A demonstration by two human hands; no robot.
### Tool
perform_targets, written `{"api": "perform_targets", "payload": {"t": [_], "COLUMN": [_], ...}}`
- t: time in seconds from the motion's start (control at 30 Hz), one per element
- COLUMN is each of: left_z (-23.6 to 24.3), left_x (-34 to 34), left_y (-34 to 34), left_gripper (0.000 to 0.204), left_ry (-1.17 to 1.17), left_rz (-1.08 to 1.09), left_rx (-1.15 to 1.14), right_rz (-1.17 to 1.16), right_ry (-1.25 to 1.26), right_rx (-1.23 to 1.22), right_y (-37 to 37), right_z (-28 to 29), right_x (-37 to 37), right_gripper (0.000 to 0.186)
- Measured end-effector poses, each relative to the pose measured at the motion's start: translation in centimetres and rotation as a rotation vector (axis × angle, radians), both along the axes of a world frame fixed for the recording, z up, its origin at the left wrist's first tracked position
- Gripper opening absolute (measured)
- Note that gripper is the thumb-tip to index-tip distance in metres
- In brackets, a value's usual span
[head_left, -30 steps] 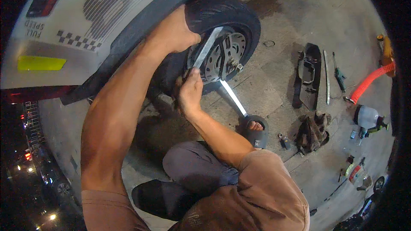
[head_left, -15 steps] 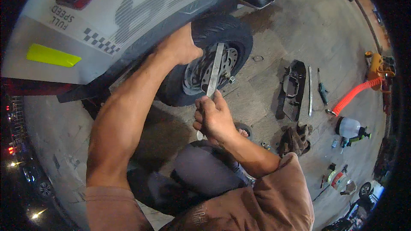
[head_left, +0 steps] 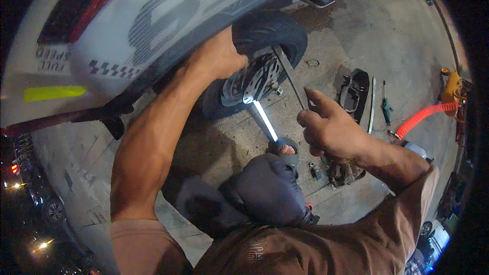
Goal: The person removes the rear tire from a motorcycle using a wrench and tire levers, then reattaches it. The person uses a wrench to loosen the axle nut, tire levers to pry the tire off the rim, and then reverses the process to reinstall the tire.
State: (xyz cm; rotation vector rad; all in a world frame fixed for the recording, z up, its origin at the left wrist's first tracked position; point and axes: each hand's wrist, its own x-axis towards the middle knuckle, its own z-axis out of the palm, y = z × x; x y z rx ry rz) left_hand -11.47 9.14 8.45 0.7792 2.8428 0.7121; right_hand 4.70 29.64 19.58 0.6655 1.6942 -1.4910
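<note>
Head view: right hand (head_left: 330,125) worked a flat bar (head_left: 292,79) at the wheel (head_left: 257,74)

The job looked partway along. The wheel was mounted beneath the rear of a white vehicle body (head_left: 104,46), and the tyre (head_left: 267,28) sat around it. Two bars were in place: the far end of the first met the wheel's upper right edge, while a second bar (head_left: 265,120) ran from the wheel's lower edge down to a sandalled foot (head_left: 288,150). Whether any of the tyre's inner edge lay free could not be told, so the amount left was unclear.

The right hand, right of the wheel, gripped the bar's near end between thumb and curled fingers, index finger extended. The left hand (head_left: 222,57) rested on the tyre at the wheel's upper left, thumb showing; its fingers were hidden, so I cannot tell whether they were spread or closed.

Underneath was grey, stained paving (head_left: 326,46). Well right of the wheel lay a black moulded part (head_left: 355,91), a metal strip (head_left: 372,104), a screwdriver (head_left: 387,112) and a red coiled hose (head_left: 425,117). Below and right of the wheel was a crumpled brown cloth (head_left: 347,174). The place looked like an outdoor yard at night, with a parked car (head_left: 53,210) and lamps far left of the wheel.
</note>
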Motion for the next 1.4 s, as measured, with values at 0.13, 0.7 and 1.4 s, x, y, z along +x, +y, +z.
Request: {"api": "perform_targets", "payload": {"t": [0.13, 0.7, 1.4], "left_z": [0.7, -4.5, 4.0], "left_x": [0.3, 10.8, 3.9], "left_y": [0.0, -10.2, 3.8], "left_gripper": [0.078, 0.114, 0.093], "left_ry": [0.083, -0.376, 0.205], "left_rz": [0.029, 0.565, 0.035], "left_rx": [-0.064, -0.106, -0.276], "right_rz": [0.445, 0.811, 0.886], "right_ry": [0.258, 0.511, 0.573], "right_rx": [0.326, 0.609, 0.572], "right_y": [4.6, 13.4, 16.0], "right_z": [2.4, 0.3, -1.4], "right_x": [-2.7, -7.7, -10.5], "right_gripper": [0.049, 0.040, 0.040]}}
